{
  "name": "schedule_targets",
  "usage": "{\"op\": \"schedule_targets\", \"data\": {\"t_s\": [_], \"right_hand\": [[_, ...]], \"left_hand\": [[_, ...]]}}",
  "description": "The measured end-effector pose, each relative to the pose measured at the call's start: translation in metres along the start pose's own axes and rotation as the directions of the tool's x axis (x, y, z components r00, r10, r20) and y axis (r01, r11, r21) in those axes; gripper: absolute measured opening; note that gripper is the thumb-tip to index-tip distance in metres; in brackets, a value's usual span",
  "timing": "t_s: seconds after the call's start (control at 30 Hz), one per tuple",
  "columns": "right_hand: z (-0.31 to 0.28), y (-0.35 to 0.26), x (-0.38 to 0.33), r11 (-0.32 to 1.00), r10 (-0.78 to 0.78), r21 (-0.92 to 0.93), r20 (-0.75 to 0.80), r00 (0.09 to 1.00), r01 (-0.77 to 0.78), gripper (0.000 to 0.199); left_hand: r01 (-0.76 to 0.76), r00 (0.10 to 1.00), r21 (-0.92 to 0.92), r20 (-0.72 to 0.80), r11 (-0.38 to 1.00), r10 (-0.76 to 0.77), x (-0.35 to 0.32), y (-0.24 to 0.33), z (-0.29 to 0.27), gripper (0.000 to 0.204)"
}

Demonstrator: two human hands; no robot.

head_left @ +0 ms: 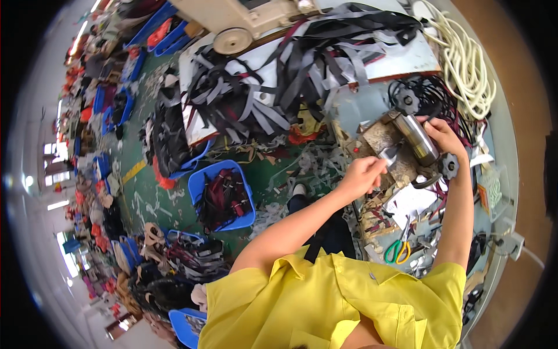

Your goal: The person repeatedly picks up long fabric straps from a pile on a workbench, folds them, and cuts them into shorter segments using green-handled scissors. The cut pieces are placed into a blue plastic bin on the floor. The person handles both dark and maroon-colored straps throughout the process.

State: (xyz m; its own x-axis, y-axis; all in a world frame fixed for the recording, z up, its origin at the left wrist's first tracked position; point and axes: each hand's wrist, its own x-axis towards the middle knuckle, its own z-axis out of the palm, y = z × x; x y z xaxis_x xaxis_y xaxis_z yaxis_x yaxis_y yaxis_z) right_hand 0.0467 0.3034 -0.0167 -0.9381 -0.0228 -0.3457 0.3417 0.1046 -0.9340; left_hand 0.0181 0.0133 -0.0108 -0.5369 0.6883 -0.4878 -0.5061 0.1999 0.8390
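A small bench machine with a shiny metal cylinder (418, 141) and two black knobs (449, 166) stands on the worktable in front of me. My left hand (362, 177) is at its left side, fingers pinched together near a pale grey piece (390, 153) on the machine. Whether those fingertips hold a thin thing cannot be made out. On the other side, my right hand (444, 138) is closed at the cylinder's upper right, beside a dark strip; what lies in its fingers is hidden.
Scissors (397, 251) with green and yellow handles lie among scraps nearer me. Black and grey straps (325, 52) cover the white table ahead, beside a sewing machine (244, 17). Coiled cream rope (462, 64) hangs at the far right. A blue bin (251, 212) stands on the floor.
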Motion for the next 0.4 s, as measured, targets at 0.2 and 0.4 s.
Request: {"op": "schedule_targets", "data": {"t_s": [0.2, 0.4], "right_hand": [[-0.019, -0.014, -0.027, 0.677, -0.140, 0.618, -0.425, 0.894, 0.399, 0.020], [-0.065, 0.002, -0.160, 0.985, 0.119, 0.036, -0.850, 0.513, -0.168, 0.026]], "left_hand": [[-0.007, 0.998, 0.054, -0.065, 0.999, 0.010, 0.008, -0.001, 0.002, 0.038], [-0.106, 0.989, 0.246, 0.124, 0.963, 0.078, -0.011, 0.012, -0.041, 0.030]]}}
